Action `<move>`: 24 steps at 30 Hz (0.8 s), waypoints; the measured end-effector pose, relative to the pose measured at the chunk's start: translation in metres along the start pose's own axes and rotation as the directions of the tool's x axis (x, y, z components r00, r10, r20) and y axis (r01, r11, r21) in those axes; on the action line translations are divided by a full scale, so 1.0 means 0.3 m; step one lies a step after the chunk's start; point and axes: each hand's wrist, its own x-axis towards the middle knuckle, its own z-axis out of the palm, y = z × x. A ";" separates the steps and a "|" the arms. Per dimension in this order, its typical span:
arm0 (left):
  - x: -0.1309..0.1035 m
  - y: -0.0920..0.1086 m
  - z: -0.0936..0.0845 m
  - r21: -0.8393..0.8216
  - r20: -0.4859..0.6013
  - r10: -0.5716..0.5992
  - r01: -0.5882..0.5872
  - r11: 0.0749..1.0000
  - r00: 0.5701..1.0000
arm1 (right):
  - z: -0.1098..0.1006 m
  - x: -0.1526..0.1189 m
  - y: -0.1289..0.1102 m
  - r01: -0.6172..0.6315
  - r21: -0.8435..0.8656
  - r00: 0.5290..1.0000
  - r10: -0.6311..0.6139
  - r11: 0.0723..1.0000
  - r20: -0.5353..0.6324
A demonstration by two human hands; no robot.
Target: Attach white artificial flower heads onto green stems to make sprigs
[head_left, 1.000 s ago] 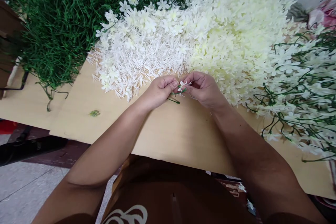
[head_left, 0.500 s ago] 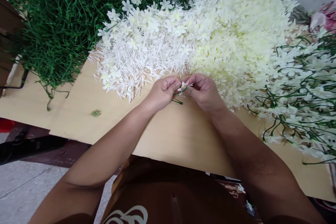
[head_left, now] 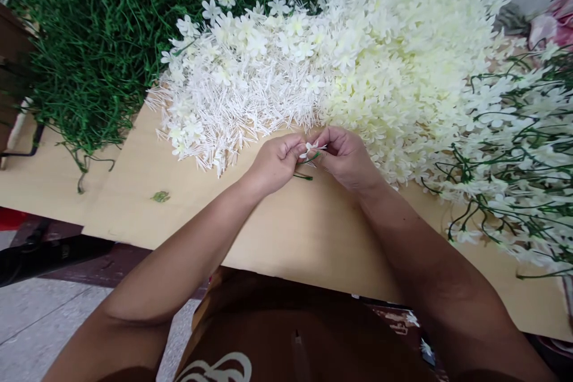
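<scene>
Above the board, my left hand [head_left: 277,164] and my right hand [head_left: 348,160] meet, fingers pinched together. Between their fingertips sits a small white artificial flower [head_left: 312,148] with a thin green plastic stem [head_left: 310,159]. My left fingers close on the stem side, while my right thumb and fingers grip the flower's petals. Below my left fingers a green stem end [head_left: 304,176] pokes out. The exact join between flower and stem is covered by fingers. Just beyond the hands lies a heap of white stamen-like sticks [head_left: 264,98].
Loose cream-white petals [head_left: 398,83] are piled at the back right. Green plastic stems [head_left: 102,30] form a big heap at back left. Stemmed white flowers [head_left: 505,191] lie on the right. A small green scrap [head_left: 160,196] rests on the tan board [head_left: 286,233].
Both hands stay nearly in place, still pinching the flower and stem, with slight finger shifts. The view has moved slightly, so the items on the left appear a little further left.
</scene>
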 end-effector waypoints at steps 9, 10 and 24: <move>0.012 0.013 -0.012 -0.081 -0.008 0.011 -0.012 0.997 1.000 | -0.002 -0.003 -0.015 0.001 -0.022 1.000 -0.001 1.000 -0.019; 0.012 0.014 -0.013 -0.094 0.002 0.016 -0.015 0.995 1.000 | -0.008 -0.005 -0.024 -0.013 0.014 1.000 0.013 1.000 0.009; 0.012 -0.006 -0.011 -0.069 -0.004 0.104 -0.104 0.992 0.995 | -0.043 -0.003 -0.030 -0.094 0.073 0.993 0.089 0.993 0.071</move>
